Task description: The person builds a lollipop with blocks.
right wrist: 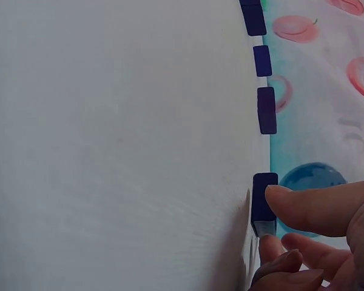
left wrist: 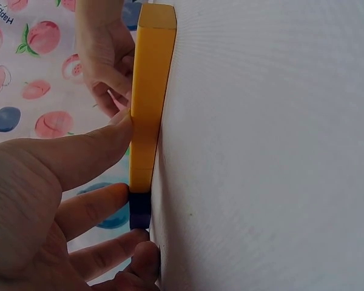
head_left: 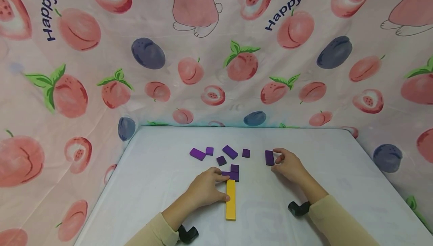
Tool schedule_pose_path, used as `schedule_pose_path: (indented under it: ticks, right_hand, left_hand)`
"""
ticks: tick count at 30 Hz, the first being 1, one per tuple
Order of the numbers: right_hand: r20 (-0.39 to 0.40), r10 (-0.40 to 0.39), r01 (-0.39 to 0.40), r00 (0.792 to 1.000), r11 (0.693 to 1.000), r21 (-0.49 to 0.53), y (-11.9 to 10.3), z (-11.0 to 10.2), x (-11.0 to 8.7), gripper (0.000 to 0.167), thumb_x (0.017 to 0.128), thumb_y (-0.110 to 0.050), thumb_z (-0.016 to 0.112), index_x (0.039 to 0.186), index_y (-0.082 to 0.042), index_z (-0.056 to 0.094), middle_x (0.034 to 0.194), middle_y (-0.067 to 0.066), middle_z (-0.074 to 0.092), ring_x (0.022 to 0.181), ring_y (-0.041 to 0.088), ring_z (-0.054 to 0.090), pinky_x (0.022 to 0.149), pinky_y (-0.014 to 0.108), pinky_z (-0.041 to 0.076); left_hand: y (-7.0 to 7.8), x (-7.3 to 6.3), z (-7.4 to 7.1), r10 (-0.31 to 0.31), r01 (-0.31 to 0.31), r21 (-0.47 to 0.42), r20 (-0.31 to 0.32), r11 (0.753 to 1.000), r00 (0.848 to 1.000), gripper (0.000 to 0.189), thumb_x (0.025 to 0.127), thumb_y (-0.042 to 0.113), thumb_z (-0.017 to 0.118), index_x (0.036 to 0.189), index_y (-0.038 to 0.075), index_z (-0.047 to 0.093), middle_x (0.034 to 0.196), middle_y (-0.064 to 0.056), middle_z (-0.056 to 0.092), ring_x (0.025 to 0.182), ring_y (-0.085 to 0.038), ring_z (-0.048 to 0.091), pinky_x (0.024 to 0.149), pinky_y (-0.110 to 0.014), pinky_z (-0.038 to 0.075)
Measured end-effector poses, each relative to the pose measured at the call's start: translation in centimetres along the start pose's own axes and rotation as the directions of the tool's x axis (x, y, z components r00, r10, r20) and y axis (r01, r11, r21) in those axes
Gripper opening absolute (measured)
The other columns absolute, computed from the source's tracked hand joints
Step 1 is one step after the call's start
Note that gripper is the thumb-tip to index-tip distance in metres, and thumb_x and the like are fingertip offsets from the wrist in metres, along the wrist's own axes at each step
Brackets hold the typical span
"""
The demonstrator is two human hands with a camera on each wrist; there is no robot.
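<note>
My left hand (head_left: 204, 187) lies beside a yellow bar (head_left: 230, 204), its thumb touching the bar's left side. The fingers of that hand reach the purple blocks (head_left: 234, 176) set against the bar's far end. In the left wrist view the yellow bar (left wrist: 151, 91) stands out, with the purple partly hidden by fingertips. Off to the right, my right hand (head_left: 289, 167) holds a purple rectangular block (head_left: 269, 158) at its fingertips. The right wrist view has the thumb on this block (right wrist: 264, 203) and other fingertips close at its lower end.
Loose purple blocks lie beyond the left hand: a rectangular one (head_left: 197, 154), small cubes (head_left: 209, 151), (head_left: 221, 160), another rectangular block (head_left: 230, 152) and a cube (head_left: 246, 153). A white cloth-covered table (head_left: 162, 155) bears them. Behind hangs a fruit-print curtain (head_left: 209, 43).
</note>
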State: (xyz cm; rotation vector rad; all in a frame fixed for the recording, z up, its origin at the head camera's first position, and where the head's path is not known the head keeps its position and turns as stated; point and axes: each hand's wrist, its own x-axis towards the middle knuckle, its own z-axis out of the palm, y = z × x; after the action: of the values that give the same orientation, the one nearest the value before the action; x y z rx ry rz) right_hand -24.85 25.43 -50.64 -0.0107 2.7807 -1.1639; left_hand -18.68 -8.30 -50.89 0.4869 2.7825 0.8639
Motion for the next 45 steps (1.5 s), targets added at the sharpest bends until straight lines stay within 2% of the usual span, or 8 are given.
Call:
schedule_pose_path:
  ticks: [6, 19, 29, 45]
  right_hand:
    - [0.014, -0.008, 0.008, 1.0, 1.0, -0.022, 0.2, -0.1, 0.5, 0.076, 0.084, -0.007, 0.083, 0.153, 0.002, 0.05, 0.101, 0.011, 0.062, 0.089, 0.023, 0.056, 0.075, 0.03, 0.046]
    - [0.058, -0.042, 0.046, 0.997, 0.997, -0.068, 0.0, -0.5, 1.5, 0.083, 0.081, -0.007, 0.087, 0.153, 0.006, 0.048, 0.098, 0.011, 0.063, 0.087, 0.022, 0.056, 0.076, 0.033, 0.045]
    - [0.078, -0.041, 0.047, 0.996, 0.995, -0.084, 0.0, -0.5, 1.8, 0.084, 0.081, -0.007, 0.088, 0.154, 0.004, 0.048, 0.099, 0.011, 0.061, 0.087, 0.022, 0.055, 0.076, 0.034, 0.044]
    - [0.079, -0.061, 0.068, 0.995, 0.994, -0.085, 0.2, -0.4, 2.2, 0.071, 0.082, -0.005, 0.086, 0.146, 0.005, 0.056, 0.095, 0.009, 0.061, 0.086, 0.023, 0.055, 0.073, 0.034, 0.044]
  left_hand:
    - [0.1, 0.0, -0.1, 0.005, -0.005, 0.011, -0.002, 1.0, 1.0, 0.069, 0.073, 0.048, 0.098, 0.137, 0.032, 0.075, 0.146, -0.003, 0.066, 0.134, -0.034, 0.064, 0.112, -0.055, 0.052]
    - [0.0, 0.1, 0.1, -0.008, 0.008, 0.015, -0.001, 1.0, 1.0, 0.068, 0.075, 0.048, 0.097, 0.137, 0.033, 0.075, 0.147, -0.001, 0.065, 0.135, -0.033, 0.063, 0.112, -0.055, 0.052]
    - [0.2, -0.1, -0.2, -0.002, 0.002, 0.014, 0.003, 1.0, 1.0, 0.068, 0.075, 0.047, 0.097, 0.137, 0.031, 0.075, 0.146, -0.003, 0.065, 0.134, -0.034, 0.063, 0.112, -0.056, 0.052]
    - [0.0, 0.1, 0.0, -0.01, 0.01, 0.016, 0.001, 1.0, 1.0, 0.068, 0.075, 0.048, 0.097, 0.138, 0.032, 0.075, 0.146, -0.002, 0.066, 0.134, -0.033, 0.064, 0.111, -0.055, 0.053]
